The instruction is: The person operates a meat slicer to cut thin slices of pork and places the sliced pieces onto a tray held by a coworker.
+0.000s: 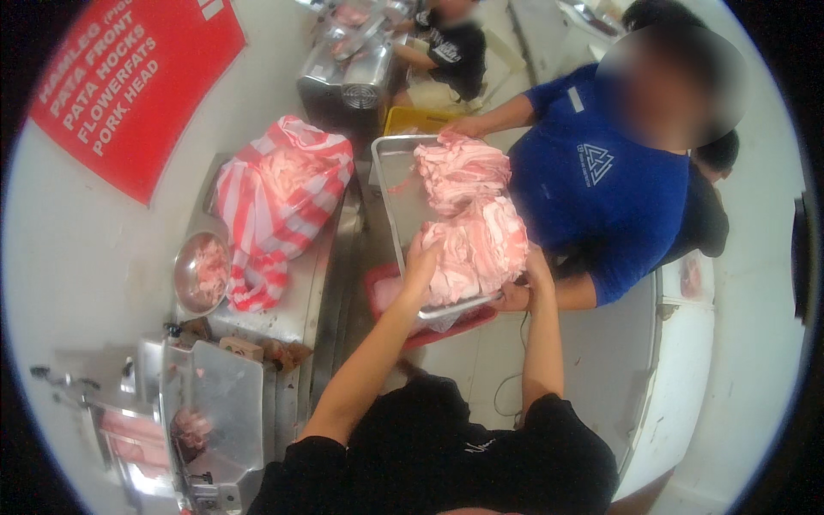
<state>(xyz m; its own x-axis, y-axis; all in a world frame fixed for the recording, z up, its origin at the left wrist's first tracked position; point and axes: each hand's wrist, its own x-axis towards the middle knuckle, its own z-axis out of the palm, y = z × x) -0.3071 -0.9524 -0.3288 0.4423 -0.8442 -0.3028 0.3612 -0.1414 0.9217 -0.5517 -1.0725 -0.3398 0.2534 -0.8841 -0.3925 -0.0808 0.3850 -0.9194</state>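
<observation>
A metal tray holds two piles of thin pink meat slices. My left hand clasps the near pile of sliced meat from its left side, fingers curved against the slices. On the opposite side of that pile, my right hand presses in; its fingertips are partly hidden. The far pile of slices lies just beyond, touching the near one. A person in a blue shirt supports the tray, one hand at its far edge and the other by its near right corner.
On the left counter sit a red-and-white striped bag of meat and a steel bowl. A meat slicer stands near left. Below the tray is a red tub. Another machine and person are farther back.
</observation>
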